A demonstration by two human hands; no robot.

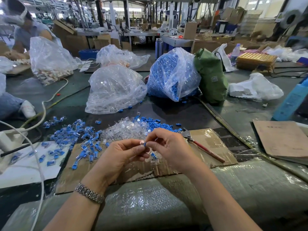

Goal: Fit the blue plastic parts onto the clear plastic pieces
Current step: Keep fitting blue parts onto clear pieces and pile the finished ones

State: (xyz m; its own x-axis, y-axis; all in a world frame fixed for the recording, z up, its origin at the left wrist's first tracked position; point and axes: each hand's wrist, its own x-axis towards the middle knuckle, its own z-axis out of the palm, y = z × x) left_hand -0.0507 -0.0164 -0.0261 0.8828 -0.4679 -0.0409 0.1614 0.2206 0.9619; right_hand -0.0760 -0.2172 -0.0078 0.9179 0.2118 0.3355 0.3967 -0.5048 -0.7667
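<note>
blue part [144, 144] meeting clear piece [141, 142], held aloft

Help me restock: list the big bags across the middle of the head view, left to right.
Clear bag of pale pieces → clear bag of clear pieces → clear bag of blue parts → green bag → white bag.
</note>
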